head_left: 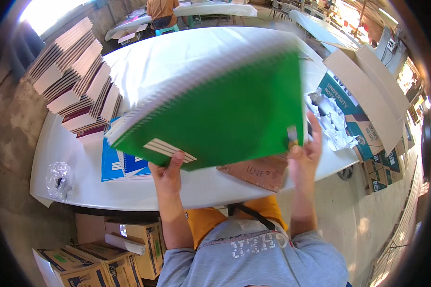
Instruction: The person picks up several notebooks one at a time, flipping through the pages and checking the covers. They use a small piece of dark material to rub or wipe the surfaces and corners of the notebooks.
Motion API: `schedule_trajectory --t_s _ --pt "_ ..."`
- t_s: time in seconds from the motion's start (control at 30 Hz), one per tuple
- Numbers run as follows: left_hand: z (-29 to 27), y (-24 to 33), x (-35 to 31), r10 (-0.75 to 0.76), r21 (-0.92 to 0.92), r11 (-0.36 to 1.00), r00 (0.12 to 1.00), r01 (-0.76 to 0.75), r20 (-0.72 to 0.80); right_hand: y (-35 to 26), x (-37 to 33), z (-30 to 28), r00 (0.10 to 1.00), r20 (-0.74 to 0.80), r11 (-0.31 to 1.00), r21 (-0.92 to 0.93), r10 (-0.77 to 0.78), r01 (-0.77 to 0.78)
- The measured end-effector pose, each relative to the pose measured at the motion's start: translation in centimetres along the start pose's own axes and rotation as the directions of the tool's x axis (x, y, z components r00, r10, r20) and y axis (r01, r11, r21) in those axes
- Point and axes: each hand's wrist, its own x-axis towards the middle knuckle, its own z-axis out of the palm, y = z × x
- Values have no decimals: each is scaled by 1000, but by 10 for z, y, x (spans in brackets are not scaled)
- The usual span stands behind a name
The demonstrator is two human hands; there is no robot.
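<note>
A large green spiral notebook (215, 115) is held up, tilted, over the white table. Its coil runs along the upper left side, smeared by motion, so I cannot tell whether other notebooks lie behind it. My left hand (167, 174) grips the lower edge, thumb on the cover beside a white-lined panel. At the lower right corner, by a small label (291, 133), my right hand (305, 155) has its thumb against the notebook and its fingers apart beyond the edge. Under the notebook lie a brown board (261, 174) with handwriting and blue notebooks (111, 160).
Tall stacks of notebooks (79, 81) stand at the table's left. Clear crumpled plastic (59, 182) lies at the near left. On the right are crumpled paper (333, 119) and an open carton (364, 100). More cartons (105, 258) sit below the table; a person (162, 13) is at the back.
</note>
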Motion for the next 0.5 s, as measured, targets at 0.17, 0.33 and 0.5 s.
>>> schedule_trajectory --t_s 0.17,0.33,0.5 --pt "2 -41 16 37 115 987 856 -112 516 0 -36 -86 932 323 730 -675 166 104" --pt "-17 -96 -5 -410 454 855 861 249 300 67 -101 -97 897 -145 682 -602 418 -416" --pt "-12 -98 -10 -442 626 741 878 243 184 81 -96 -75 939 -255 760 -556 229 -336"
